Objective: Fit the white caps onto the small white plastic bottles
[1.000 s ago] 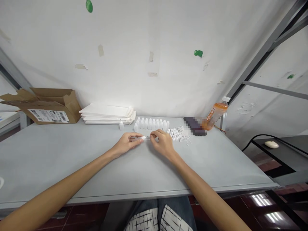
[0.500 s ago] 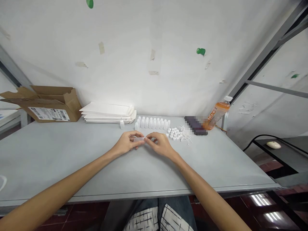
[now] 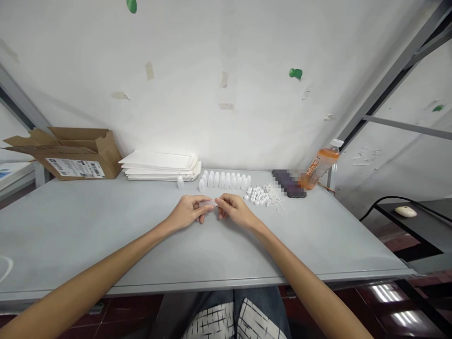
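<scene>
Above the middle of the table, my left hand point(image 3: 185, 212) is closed around a small translucent dropper bottle point(image 3: 205, 204) lying sideways in its fingers. At the bottle's right end, my right hand point(image 3: 235, 209) pinches a tiny white piece; its exact kind is mostly hidden by the fingertips. Behind my hands stand rows of similar small bottles point(image 3: 228, 181). One more bottle point(image 3: 180, 182) with a pointed tip stands apart to their left. Small white caps point(image 3: 256, 196) lie in a loose pile right of my right hand, with thin white stringy pieces point(image 3: 276, 202) beside them.
A stack of white sheets or envelopes point(image 3: 158, 165) lies by the wall, with an open cardboard box point(image 3: 81, 155) to its left. A dark phone-like slab point(image 3: 287, 182), partly pixelated, and an orange drink bottle point(image 3: 322, 165) are at the right. A mouse point(image 3: 405, 212) sits on a side shelf.
My right fingers have drawn slightly right along the bottle's end, and the right hand's lower fingers have curled down. The left hand still holds the bottle. The view has shifted slightly.
</scene>
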`<state>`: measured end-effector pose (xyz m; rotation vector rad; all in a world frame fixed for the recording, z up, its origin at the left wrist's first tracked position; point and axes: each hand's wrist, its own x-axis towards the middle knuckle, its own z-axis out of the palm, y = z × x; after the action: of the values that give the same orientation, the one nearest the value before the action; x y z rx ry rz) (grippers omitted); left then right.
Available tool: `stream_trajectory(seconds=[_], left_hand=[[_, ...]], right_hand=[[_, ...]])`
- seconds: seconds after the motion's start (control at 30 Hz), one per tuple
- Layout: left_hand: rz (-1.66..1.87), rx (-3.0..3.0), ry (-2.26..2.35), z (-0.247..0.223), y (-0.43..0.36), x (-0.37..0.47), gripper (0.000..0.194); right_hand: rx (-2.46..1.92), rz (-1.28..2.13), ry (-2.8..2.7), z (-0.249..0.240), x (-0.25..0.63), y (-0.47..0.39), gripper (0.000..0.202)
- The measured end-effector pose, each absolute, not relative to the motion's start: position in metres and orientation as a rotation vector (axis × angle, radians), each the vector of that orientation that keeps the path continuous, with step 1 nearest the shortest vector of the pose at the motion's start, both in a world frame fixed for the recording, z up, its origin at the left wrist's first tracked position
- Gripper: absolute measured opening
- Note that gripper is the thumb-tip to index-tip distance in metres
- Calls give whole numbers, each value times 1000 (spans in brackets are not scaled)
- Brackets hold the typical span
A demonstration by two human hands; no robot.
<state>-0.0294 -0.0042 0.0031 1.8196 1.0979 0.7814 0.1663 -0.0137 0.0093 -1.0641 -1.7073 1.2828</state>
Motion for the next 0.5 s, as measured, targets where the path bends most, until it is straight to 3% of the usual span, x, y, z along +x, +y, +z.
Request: stream_trajectory(seconds=[0.5], left_hand=[[760,1608,1023,14,-7,-23,40]], right_hand=[[-1089,1077,-1795,4,166,-10,31]])
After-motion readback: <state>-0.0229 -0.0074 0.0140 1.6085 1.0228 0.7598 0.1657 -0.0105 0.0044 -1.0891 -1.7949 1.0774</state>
